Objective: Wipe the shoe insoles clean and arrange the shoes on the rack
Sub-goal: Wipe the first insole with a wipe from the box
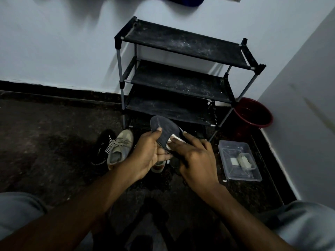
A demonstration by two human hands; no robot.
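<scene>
Knees [20, 211]: grey-clad, at both lower corners.
Left hand [148, 151]: thumb and fingers grip insole [165, 129], raised before rack [181, 42].
Right hand [195, 160]: flat fingers press white wipe [172, 140] onto insole.
Slip risk: thin insole gripped at one side; hard strokes may pull it free.
Dirt risk: loosened dirt may fall onto beige shoe [119, 147] nearby.

One shoe rack [181, 42], one red bucket [253, 115] and one clear tray [233, 171] stand here. One insole [165, 129], one wipe [173, 139], one black shoe [103, 145] and one beige sneaker [120, 147] show.
</scene>
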